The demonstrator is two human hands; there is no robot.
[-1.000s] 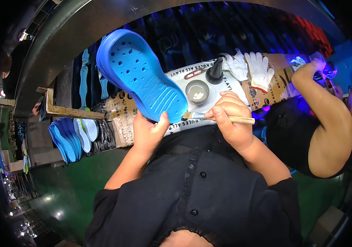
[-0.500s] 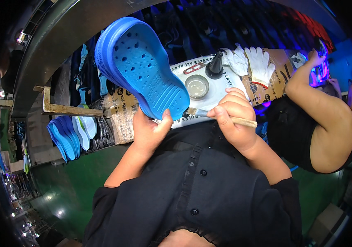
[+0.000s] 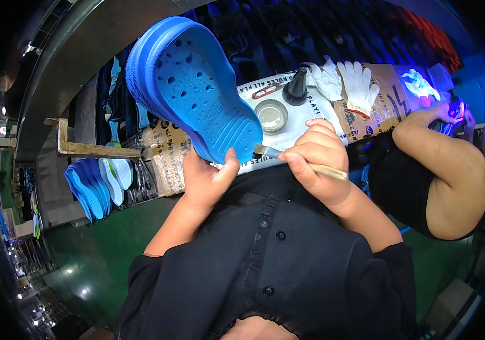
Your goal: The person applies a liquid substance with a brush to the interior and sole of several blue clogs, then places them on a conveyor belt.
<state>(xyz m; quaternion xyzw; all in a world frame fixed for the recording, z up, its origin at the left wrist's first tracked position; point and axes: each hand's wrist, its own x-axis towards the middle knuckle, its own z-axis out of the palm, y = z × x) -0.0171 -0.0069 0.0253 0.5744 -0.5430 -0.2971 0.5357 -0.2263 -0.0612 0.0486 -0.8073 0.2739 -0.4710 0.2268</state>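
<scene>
My left hand (image 3: pixel 208 173) grips a blue foam clog sole (image 3: pixel 197 96) by its narrow end, thumb on the inner face. The piece is tilted up, its raised rim and the holes in its wide end in view. A flat paintbrush (image 3: pixel 326 170) with a wooden handle is pinched in my right hand (image 3: pixel 316 164). Its bristles meet the sole's edge near my left thumb; whether they touch is hard to tell. Behind the brush stands a round dish (image 3: pixel 271 117) of pale liquid, beside a black cone-shaped bottle (image 3: pixel 295 88).
White gloves (image 3: pixel 358 88) and red-handled snips (image 3: pixel 266 90) lie on the cardboard-and-plastic-covered bench. Blue and white insoles (image 3: pixel 98 184) stand at the left by a wooden bracket (image 3: pixel 98 149). Dark racks run along the back. A co-worker's arm (image 3: pixel 441 141) works at the right under violet light.
The brush and my right hand have shifted slightly left along the sole's edge. The sole has tilted a little. The co-worker's hands have moved lower, toward a violet-lit item.
</scene>
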